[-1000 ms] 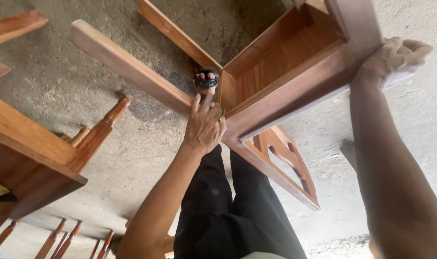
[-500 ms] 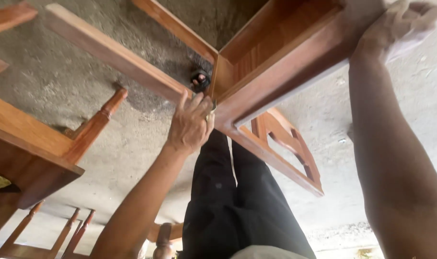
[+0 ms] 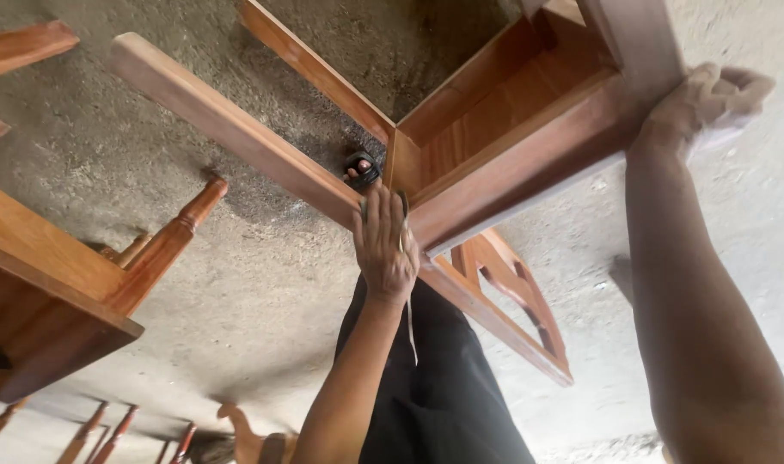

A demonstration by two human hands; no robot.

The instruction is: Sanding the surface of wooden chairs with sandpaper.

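The person stands over an upturned wooden chair (image 3: 512, 129) of reddish-brown varnished timber, held up in front of the body with its legs splayed out toward the camera. The left hand (image 3: 385, 245) lies flat, fingers stretched forward, on the corner where a long leg (image 3: 229, 116) meets the seat frame, and it presses a small folded piece of sandpaper (image 3: 402, 225) against the wood; only a thin edge of that piece shows beside the fingers, so how firmly it is pinched cannot be told. The right hand (image 3: 701, 107), at the end of a raised forearm on the right of the view, is closed around a pale cloth (image 3: 736, 99) and clamps it against the far corner of the seat frame, next to another leg (image 3: 637, 43) that rises out of the top of the view. Below the seat frame the curved, cut-out chair back (image 3: 512, 301) slopes down to the right, near the person's black trousers (image 3: 444, 378). Between two of the legs a foot in a dark sandal (image 3: 362, 168) shows on the rough concrete floor (image 3: 237, 283). On the left stands a second wooden chair (image 3: 65, 275) with a turned leg (image 3: 173, 236) pointing up and to the right, well apart from the left hand, and more turned spindles (image 3: 108, 434) lie along the lower left edge.
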